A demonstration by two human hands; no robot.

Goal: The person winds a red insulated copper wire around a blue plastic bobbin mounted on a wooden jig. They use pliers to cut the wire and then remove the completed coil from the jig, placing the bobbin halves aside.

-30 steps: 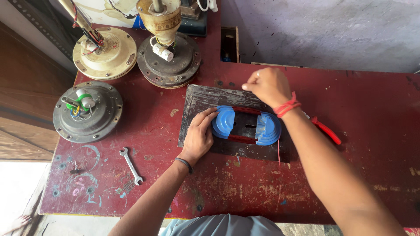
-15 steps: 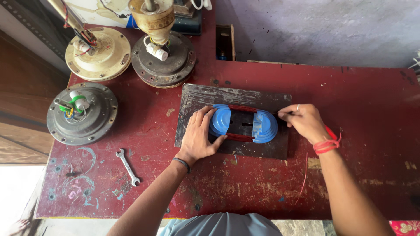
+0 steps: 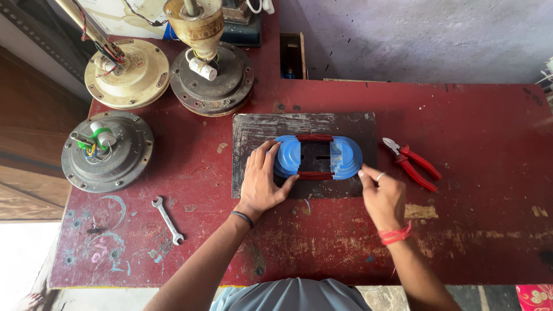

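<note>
We see the blue plastic oval winding former with red coils (image 3: pixel 317 157) at frame centre, long axis left-right; our open left hand (image 3: pixel 262 181) presses its left end, our loosely curled right hand (image 3: pixel 383 198) touches its lower right edge, holding nothing.

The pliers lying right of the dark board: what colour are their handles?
Red. The red-handled metal pliers show best in the head view, lying beside the right hand.

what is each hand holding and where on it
Left hand presses the blue winding former at its left end. Right hand touches its lower right edge; nothing is lifted.
</note>
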